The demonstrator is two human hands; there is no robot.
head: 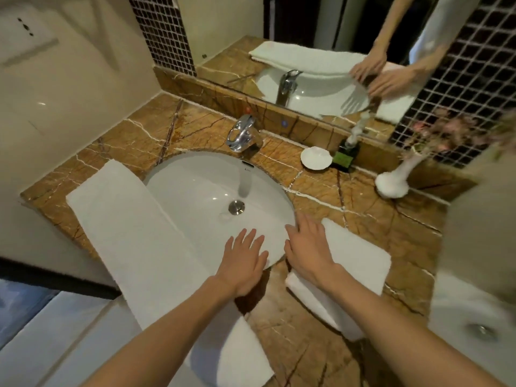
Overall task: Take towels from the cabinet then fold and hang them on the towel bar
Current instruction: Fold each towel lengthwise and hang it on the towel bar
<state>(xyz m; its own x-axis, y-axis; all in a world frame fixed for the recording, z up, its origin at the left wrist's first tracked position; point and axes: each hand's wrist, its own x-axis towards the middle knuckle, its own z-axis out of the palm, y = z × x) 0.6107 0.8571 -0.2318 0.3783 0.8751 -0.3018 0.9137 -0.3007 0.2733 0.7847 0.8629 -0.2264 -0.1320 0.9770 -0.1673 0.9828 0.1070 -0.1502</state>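
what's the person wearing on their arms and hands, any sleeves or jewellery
Both forearms are bare to the frame edge, no sleeves showing. The left hand and right hand have no gloves, and no ring, watch or bracelet is visible.

Two white towels were on the tabletop [363, 208]: one long towel [125, 233] and one folded towel [354, 263]. Two hands showed, one left hand [243, 263] and one right hand [307, 250]. There was one sink [195, 185], one faucet [243, 132], one drain plug [236, 206], one shell-shaped dish [316, 158], one dark bottle [346, 157], one white vase [396, 180] and one mirror [307, 23].
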